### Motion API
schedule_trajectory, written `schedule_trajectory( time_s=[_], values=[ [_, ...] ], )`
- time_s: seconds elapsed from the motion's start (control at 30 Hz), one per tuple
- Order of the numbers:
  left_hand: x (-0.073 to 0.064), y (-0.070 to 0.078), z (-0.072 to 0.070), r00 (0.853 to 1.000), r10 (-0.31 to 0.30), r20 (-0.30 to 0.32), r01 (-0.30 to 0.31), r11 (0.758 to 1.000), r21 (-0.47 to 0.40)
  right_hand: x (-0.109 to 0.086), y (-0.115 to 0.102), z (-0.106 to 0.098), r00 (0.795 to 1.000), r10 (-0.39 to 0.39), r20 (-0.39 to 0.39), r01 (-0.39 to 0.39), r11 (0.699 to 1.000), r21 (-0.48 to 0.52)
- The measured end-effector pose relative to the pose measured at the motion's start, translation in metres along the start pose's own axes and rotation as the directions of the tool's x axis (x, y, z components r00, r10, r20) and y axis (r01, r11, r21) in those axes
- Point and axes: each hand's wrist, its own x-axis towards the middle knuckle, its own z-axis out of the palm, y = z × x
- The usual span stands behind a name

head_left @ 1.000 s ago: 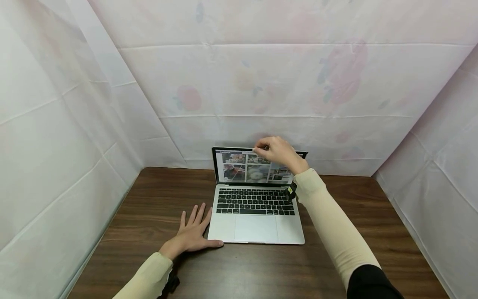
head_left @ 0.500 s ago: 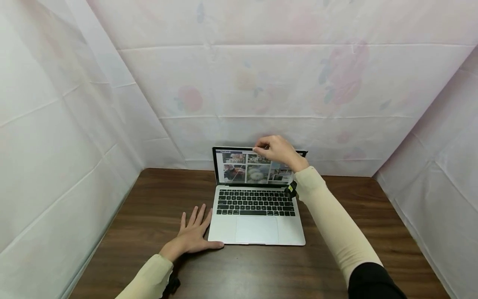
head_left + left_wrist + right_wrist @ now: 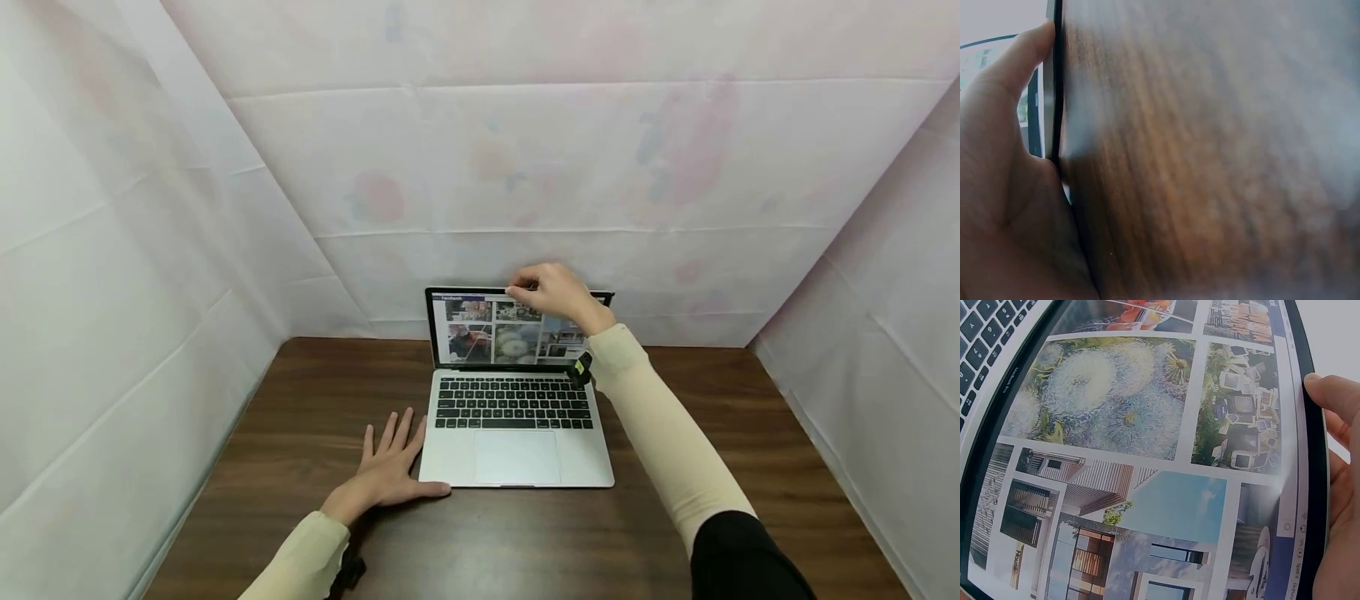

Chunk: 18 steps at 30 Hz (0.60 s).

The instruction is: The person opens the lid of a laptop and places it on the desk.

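Note:
A silver laptop stands unfolded on the table in the head view, its black keyboard in plain sight. Several photos show on its lit screen. My right hand pinches the top edge of that screen, thumb on the front bezel and fingers behind it. Beside the laptop's front left corner, my left hand lies flat with fingers spread. Its thumb reaches along the front edge of the base. The right forearm covers part of the screen's right side.
Dark wood table surrounds the laptop on both sides and in front. A pale fruit-print cloth hangs close behind the screen, with more white cloth at either side.
The screen has tilted slightly further back, its top edge rising in the head view with my right hand on it. My left hand stays in place at the base.

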Motion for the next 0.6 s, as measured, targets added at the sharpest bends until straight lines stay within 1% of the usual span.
schedule_trajectory(
  time_s=[0.1, 0.23, 0.33, 0.47, 0.6],
  values=[
    [-0.001, -0.002, 0.000, 1.000, -0.017, -0.006, 0.017, 1.000, 0.006, 0.003, -0.002, 0.000, 1.000, -0.014, 0.000, 0.014, 1.000, 0.010],
    [-0.003, 0.000, -0.002, 1.000, -0.012, 0.012, 0.012, 1.000, -0.002, 0.005, -0.002, 0.001, 1.000, -0.010, -0.001, 0.010, 1.000, 0.021],
    [-0.007, 0.005, -0.005, 1.000, -0.001, 0.025, 0.002, 0.999, -0.037, 0.006, 0.001, 0.002, 1.000, -0.015, 0.006, 0.015, 1.000, 0.014],
    [-0.009, 0.008, -0.006, 1.000, 0.007, 0.015, -0.006, 0.998, -0.063, 0.008, 0.004, 0.002, 0.999, -0.040, 0.005, 0.040, 0.999, 0.011],
    [-0.005, 0.005, -0.005, 1.000, -0.011, 0.021, 0.011, 1.000, -0.028, 0.010, 0.005, 0.000, 0.999, -0.051, 0.000, 0.051, 0.999, 0.007]
  ],
)
